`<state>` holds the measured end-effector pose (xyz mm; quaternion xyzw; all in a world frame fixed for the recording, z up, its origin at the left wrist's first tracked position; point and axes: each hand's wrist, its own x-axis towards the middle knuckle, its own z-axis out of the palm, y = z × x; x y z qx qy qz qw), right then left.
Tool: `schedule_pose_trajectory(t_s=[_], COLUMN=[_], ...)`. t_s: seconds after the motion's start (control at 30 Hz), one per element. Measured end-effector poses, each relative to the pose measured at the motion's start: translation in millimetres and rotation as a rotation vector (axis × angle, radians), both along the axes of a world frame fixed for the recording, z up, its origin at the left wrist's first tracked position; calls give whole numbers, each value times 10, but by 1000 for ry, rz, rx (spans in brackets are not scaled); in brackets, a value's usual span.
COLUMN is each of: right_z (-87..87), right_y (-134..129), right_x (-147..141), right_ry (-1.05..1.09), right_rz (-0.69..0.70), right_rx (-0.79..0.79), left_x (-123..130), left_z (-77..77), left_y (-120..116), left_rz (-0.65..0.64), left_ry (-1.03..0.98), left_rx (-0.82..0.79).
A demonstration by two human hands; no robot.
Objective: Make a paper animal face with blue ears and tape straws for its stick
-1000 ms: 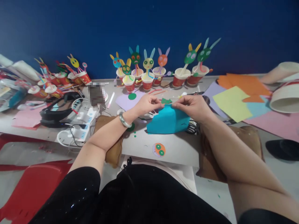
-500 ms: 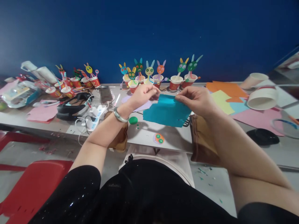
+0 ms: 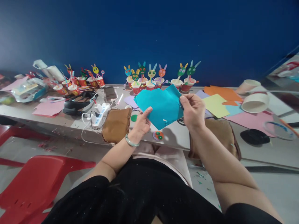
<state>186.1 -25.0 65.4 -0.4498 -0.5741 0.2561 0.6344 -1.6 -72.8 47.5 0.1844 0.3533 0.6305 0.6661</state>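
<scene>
A sheet of bright blue paper (image 3: pixel 160 107) with an uneven cut edge is held up over the table between my hands. My left hand (image 3: pixel 143 123) grips its lower left edge, the thumb on top and the fingers partly behind. At the right corner, my right hand (image 3: pixel 193 109) pinches the sheet between thumb and fingers. On the table below lies an orange paper disc with two green circles (image 3: pixel 159 135), partly shaded by the sheet. A green paper oval (image 3: pixel 134 118) lies just left of my left hand.
Several paper cups with rabbit-faced figures (image 3: pixel 150 84) stand along the blue wall. Brown cushioned pads (image 3: pixel 116 124) flank the work spot. A power strip (image 3: pixel 101 115) with cables is at left; coloured paper (image 3: pixel 216 104), a tape roll (image 3: pixel 279 129) and a black mouse (image 3: pixel 254 137) are at right.
The blue sheet has been turned and tilted, showing more of its face. My left hand has moved from above its top edge down to its lower left edge. My right hand still pinches it.
</scene>
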Motion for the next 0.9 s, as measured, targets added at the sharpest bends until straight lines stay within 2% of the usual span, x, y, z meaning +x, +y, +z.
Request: schedule_pose_trajectory(t_s=[0.2,0.3,0.4,0.43,0.53,0.57,0.6,0.67,0.77,0.83,0.9], right_z=[-144,-182,-178,-167,-114,-92,-71,-36,-12,-15,-23], right_y=[-23,-40,-68,-85,-168,-202,-237,-300,-370,-402,-427], right_x=[34,79,177,214,295,302,299,269,220,214,232], right_ry=[-18,-30,-54,-71,-186,-253,-328,-474,-605,-642,-658], right_rz=[-61,-69,-99,-106,-67,-21,35,151,231,228,216], right_rx=[-41,-58,-55,-61,-91,-99,-100,-70,-4,9,8], left_x=[198,200,70,0,-213,-262,-290,-287,-186,-116,-73], left_z=[-77,-130,-147,-128,28,105,185,332,461,486,493], left_y=[-34,20,71,78,71,69,71,91,146,176,195], left_rz=[-61,-65,-57,-29,329,382,344,113,-248,-367,-403], left_ry=[-15,131,289,331,825,966,1083,1267,1476,1538,1561], left_rx=[62,64,69,96,479,605,720,878,887,892,925])
